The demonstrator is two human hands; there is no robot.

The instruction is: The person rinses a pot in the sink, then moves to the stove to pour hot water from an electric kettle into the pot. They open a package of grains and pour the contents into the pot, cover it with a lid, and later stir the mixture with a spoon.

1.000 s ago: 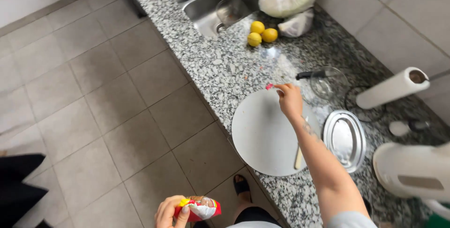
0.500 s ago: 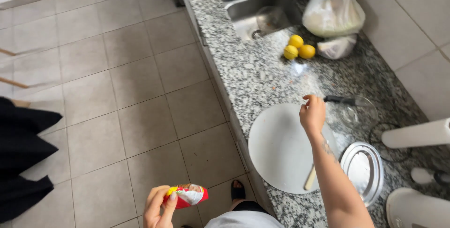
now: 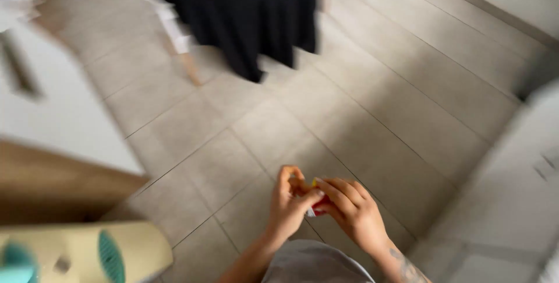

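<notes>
Both hands meet in front of the person's waist, over the pale tiled floor (image 3: 349,114), with a small red and yellow packet (image 3: 317,203) pinched between them. The packet looks light and soft, a thin wrapper that would crumple or slip under a loose hold, so I judge the safest hold to be at its ends, with the fingertips, rather than around the middle. It is mostly hidden by the fingers and the picture is blurred, so what it contains cannot be told.

The left hand (image 3: 289,204) is curled narrowly, its thumb and fingers closed on the packet's left end. The right hand (image 3: 352,210) folds over the top and right end, fingers bent close together, also gripping it. The two hands touch or nearly touch at the packet.

Beyond the hands, well away, hangs a dark black cloth (image 3: 256,15). To the left of the left hand stand a white cabinet front (image 3: 64,114) and, nearer, a cream rounded appliance with teal vents (image 3: 87,254).
</notes>
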